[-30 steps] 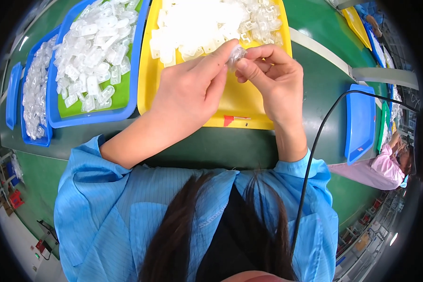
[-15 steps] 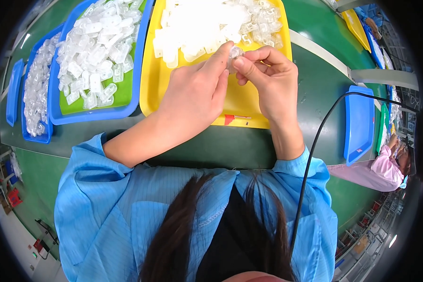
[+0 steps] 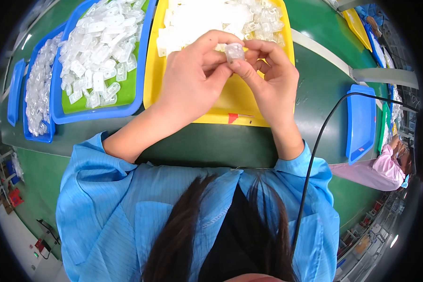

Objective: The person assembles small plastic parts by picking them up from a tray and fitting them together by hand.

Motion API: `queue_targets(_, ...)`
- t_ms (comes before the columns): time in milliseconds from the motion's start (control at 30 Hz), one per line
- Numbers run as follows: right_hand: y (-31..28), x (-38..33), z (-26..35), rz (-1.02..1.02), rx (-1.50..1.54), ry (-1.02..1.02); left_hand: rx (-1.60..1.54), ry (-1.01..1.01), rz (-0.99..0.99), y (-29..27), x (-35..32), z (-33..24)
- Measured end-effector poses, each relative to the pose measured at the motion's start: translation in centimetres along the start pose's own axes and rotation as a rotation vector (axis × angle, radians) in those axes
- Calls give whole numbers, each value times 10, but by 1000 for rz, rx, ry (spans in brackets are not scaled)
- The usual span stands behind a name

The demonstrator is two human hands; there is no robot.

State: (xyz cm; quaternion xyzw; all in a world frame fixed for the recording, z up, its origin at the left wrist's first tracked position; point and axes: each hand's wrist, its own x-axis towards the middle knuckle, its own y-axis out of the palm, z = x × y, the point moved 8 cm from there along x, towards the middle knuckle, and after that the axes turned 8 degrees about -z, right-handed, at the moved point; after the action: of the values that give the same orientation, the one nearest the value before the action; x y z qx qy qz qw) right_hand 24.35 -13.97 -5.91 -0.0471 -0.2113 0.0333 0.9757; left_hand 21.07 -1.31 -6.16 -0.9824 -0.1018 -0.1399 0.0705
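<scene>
Nearest to me, my blue-sleeved forearms rise from the lower edge and meet over the green bench (image 3: 197, 143). My left hand (image 3: 192, 77) and right hand (image 3: 268, 80) are both pinched on one small clear moulded plastic piece (image 3: 234, 50), held up between thumbs and fingertips just above the near half of the yellow plastic tray (image 3: 242, 105). I judge the piece very light, stiff and thin-walled, glossy enough to slip, so I would grip it by its outer side walls rather than squeeze its hollow middle. Beyond my fingers the yellow tray carries a heap of white and clear plastic parts (image 3: 207, 19). To the left sits a blue tray with a green liner (image 3: 122, 96) full of similar clear pieces, then a smaller blue tray (image 3: 37, 137). An empty-looking blue tray (image 3: 359, 122) lies to the right, with a black cable (image 3: 315, 155) curving past it.
</scene>
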Motion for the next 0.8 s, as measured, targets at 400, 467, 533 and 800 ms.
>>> queue_targets(400,-8,-4,33,6,-339,-378,-40,49,66,6,-4,-1)
queue_targets(467,-8,-4,37,-6,-319,-422,68,198,47,6,-5,-9)
queue_targets(533,-10,-4,42,-15,-302,-469,168,351,25,9,-8,-20)
queue_targets(800,-3,-6,42,59,-313,-426,-336,93,6,7,-6,-9)
